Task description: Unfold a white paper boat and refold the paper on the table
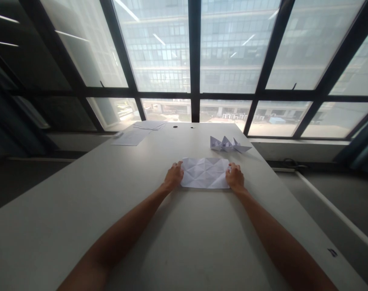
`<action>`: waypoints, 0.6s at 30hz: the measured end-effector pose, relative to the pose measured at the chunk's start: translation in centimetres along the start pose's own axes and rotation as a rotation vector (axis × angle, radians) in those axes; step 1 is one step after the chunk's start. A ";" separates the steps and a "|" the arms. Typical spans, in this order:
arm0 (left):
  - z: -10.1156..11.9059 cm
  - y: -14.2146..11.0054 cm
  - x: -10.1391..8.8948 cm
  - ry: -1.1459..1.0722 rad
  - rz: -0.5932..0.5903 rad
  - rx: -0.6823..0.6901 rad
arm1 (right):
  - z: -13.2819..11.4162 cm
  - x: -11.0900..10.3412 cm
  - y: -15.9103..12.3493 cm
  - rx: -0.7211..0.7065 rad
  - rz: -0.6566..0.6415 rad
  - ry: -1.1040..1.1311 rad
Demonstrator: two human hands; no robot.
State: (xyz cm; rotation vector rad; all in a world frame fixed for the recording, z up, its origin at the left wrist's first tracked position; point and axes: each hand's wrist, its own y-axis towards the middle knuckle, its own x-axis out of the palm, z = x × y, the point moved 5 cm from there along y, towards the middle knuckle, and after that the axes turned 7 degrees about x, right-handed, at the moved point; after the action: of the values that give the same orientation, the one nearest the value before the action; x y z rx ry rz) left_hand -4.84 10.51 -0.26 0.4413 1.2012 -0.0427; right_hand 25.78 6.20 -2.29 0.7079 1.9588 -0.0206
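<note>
- Both hands press on one creased paper sheet [205,173]: left hand [173,177] on its left edge, right hand [235,178] on its right edge, fingers curled over the margins.
- Sheet lies flat between the hands, mid-table [81,210], crease grid showing.
- Folded paper boats [228,144] sit just beyond the sheet, apart from it.
- Loose papers [138,133] lie at the far left end.

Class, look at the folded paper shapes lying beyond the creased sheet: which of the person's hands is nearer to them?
Right. The right hand lies just below the folded paper shapes, on the creased sheet's right edge; the left hand is at its left edge, farther away.
</note>
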 end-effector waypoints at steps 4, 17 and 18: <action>0.9 -0.7 -0.4 0.140 -0.074 -0.008 | 0.0 -0.3 0.0 0.013 -0.011 -0.022; 4.7 -1.3 -1.4 0.094 -0.019 0.411 | -0.7 0.4 0.0 -0.172 -0.035 0.065; 4.9 -1.4 -0.9 0.065 -0.073 0.476 | -0.9 0.5 -0.1 -0.200 -0.047 0.074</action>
State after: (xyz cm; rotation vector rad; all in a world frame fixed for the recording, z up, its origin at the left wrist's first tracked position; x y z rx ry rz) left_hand -1.16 7.30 1.58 0.8184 1.2697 -0.3853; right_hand 24.89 6.63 -2.28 0.5378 2.0143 0.1723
